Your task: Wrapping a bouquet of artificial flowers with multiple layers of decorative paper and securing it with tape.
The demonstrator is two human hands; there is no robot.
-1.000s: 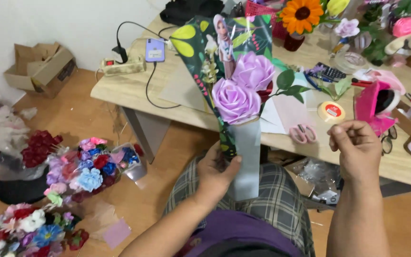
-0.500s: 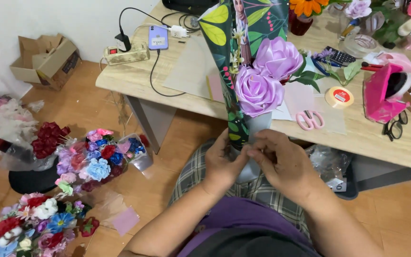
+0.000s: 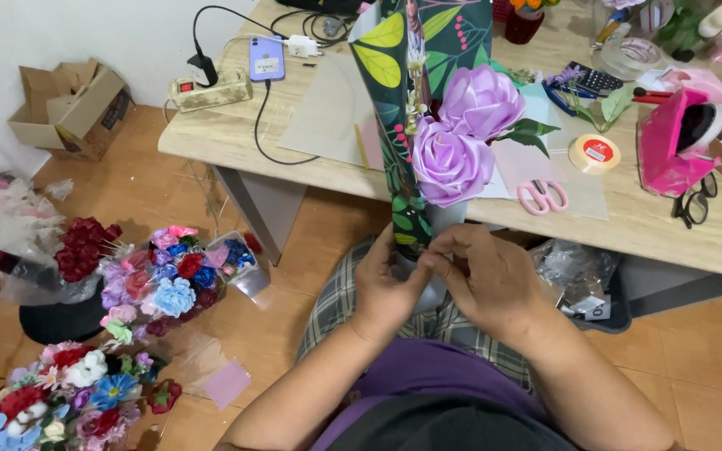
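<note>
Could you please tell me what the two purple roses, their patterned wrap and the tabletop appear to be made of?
The purple roses look artificial, probably satin ribbon or fabric: the petals have a smooth sheen and even folds. The dark leaf-print wrap, held by the left hand and right hand, seems to be stiff printed paper, matte. The table looks like pale wood or wood-look laminate, with faint grain.

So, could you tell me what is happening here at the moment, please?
A seated person holds a small bouquet upright over their lap, at the edge of a wooden table. The left hand grips the base of the dark leaf-print wrap, and the right hand pinches the same spot, fingers meeting. Two purple roses sit in the wrap. Pink scissors and a tape roll lie on the table; more flower bunches stand on the floor.
</note>
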